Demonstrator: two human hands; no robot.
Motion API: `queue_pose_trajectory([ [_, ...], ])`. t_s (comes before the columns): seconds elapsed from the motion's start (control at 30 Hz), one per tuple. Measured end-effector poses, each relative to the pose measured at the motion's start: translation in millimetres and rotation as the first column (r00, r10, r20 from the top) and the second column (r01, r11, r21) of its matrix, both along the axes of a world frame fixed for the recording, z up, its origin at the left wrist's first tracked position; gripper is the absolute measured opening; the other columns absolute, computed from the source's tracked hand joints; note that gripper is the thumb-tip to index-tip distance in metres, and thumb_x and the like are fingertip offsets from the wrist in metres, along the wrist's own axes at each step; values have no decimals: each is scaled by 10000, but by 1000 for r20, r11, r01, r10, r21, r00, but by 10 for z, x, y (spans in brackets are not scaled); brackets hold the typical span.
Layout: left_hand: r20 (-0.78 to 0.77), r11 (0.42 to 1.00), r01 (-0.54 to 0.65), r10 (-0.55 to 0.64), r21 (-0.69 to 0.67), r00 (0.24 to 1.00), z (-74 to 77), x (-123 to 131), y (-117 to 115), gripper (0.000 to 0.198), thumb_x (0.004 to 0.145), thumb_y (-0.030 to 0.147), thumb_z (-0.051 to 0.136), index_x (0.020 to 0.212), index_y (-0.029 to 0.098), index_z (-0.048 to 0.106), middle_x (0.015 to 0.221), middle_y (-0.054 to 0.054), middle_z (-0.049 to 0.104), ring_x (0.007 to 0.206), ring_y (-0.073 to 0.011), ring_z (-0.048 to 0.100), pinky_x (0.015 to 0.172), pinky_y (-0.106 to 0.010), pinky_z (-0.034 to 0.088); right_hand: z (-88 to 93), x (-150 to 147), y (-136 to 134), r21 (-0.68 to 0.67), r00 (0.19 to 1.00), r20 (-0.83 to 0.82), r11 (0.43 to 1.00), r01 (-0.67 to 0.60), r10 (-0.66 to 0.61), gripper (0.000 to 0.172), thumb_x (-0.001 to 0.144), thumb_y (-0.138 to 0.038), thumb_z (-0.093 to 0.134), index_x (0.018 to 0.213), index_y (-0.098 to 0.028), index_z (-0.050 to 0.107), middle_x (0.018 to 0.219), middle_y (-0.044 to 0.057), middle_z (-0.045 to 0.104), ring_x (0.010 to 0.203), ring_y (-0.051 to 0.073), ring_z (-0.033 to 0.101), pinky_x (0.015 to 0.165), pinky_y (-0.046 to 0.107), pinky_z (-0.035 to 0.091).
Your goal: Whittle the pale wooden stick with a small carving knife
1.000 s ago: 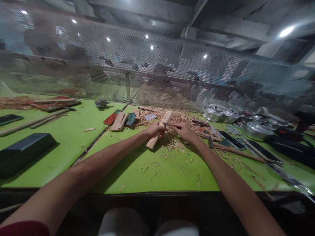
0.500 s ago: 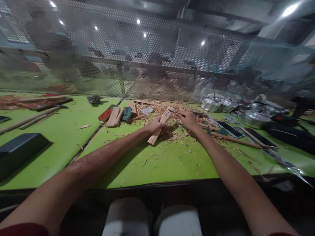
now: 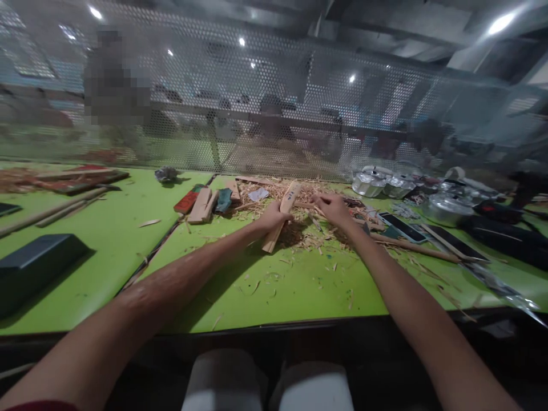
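Observation:
My left hand (image 3: 274, 218) is wrapped round a flat, pale strip of wood (image 3: 287, 201) with small dark marks near its far end. The strip is tilted, its near end low over the green table (image 3: 257, 297). My right hand (image 3: 333, 208) is closed in a pinch to the right of the strip, apart from it. What its fingers grip is too small and dark to make out. Wood shavings (image 3: 299, 234) lie beneath and behind both hands. A thin pen-like tool (image 3: 315, 221) rests among them, between the hands.
Wood blocks (image 3: 199, 206), a red block (image 3: 186, 201) and a teal cloth-like piece (image 3: 223, 200) lie left. Phones (image 3: 402, 227), a long wooden stick (image 3: 419, 246) and shiny metal pots (image 3: 371, 182) are right. A dark tapered block (image 3: 43, 262) sits far left; a perforated screen (image 3: 274, 137) stands behind.
My right hand has drawn slightly away from the strip; a dark, thin tip seen against the strip earlier no longer shows there. My left hand keeps its hold, the strip turned slightly.

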State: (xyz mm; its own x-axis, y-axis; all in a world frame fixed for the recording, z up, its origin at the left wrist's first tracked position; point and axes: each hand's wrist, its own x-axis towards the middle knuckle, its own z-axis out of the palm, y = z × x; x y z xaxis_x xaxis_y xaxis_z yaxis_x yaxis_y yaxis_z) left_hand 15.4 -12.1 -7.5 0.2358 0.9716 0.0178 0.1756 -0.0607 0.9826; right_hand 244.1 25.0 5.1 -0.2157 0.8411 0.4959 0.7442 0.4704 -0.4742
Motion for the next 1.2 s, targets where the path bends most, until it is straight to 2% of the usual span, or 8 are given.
queue_pose_trajectory([
  [0.2, -25, 992, -9, 12, 125, 1000, -44, 44, 86, 181, 703, 50, 680, 822, 163, 606, 589, 38, 583, 494, -111, 511, 473, -206, 383, -27, -244, -164, -78, 986, 69, 986, -145, 150, 363, 942, -461, 608, 1084, -238, 857, 1045, 60, 820, 901, 266, 742, 845, 361, 563],
  [0.37, -94, 981, 17, 2, 194, 996, -43, 147, -25, 227, 707, 64, 683, 917, 142, 647, 668, 19, 617, 576, -134, 551, 524, -218, 412, -65, -76, -19, 11, 998, 56, 999, 39, -39, 390, 978, -455, 555, 1037, -210, 853, 1014, 86, 820, 861, 272, 733, 801, 353, 546],
  [0.53, -174, 963, 157, -121, 217, 977, 5, 235, -161, 361, 743, 115, 695, 1101, 125, 647, 783, -26, 667, 638, -175, 590, 558, -249, 434, -51, 158, 109, 47, 975, 42, 975, 216, -218, 469, 984, -485, 514, 722, -191, 769, 751, 83, 748, 737, 245, 664, 707, 315, 498],
  [0.63, -224, 959, 107, -47, 262, 973, 48, 255, -224, 373, 741, 111, 699, 1106, 144, 628, 870, -68, 685, 701, -203, 607, 591, -264, 420, -11, 174, 111, 57, 967, -68, 967, 249, -245, 489, 991, -485, 474, 710, -181, 735, 672, 60, 679, 719, 231, 637, 694, 308, 491],
  [0.73, -232, 950, -76, 151, 303, 961, 76, 248, -248, 356, 746, 108, 699, 1078, 171, 587, 920, -103, 667, 801, -242, 615, 639, -280, 405, 45, 84, 51, 73, 972, -157, 979, 190, -176, 512, 1005, -509, 421, 849, -183, 783, 728, 68, 694, 756, 243, 665, 717, 329, 513],
  [0.83, -250, 942, -159, 238, 297, 938, 84, 227, -230, 357, 774, 152, 710, 1088, 183, 545, 920, -104, 640, 839, -256, 611, 655, -287, 396, 69, -64, -44, 47, 988, -134, 995, 85, -78, 506, 1004, -515, 426, 937, -199, 815, 819, 97, 740, 827, 268, 698, 764, 356, 533],
  [1.03, -347, 965, -111, 191, 239, 918, 78, 215, -185, 256, 828, 182, 653, 1065, 162, 559, 911, -91, 634, 782, -227, 588, 613, -291, 375, 9, -284, -171, 28, 994, 64, 995, -94, 92, 524, 1009, -577, 462, 983, -213, 838, 926, 93, 797, 850, 256, 703, 786, 333, 503],
  [1.2, -391, 972, -51, 140, 230, 909, 86, 225, -170, 218, 850, 126, 598, 1067, 146, 609, 936, -79, 675, 806, -208, 610, 650, -280, 398, 1, -291, -205, 96, 977, 211, 994, -44, 23, 610, 1056, -613, 408, 1021, -191, 847, 952, 116, 809, 816, 236, 690, 727, 308, 429],
])
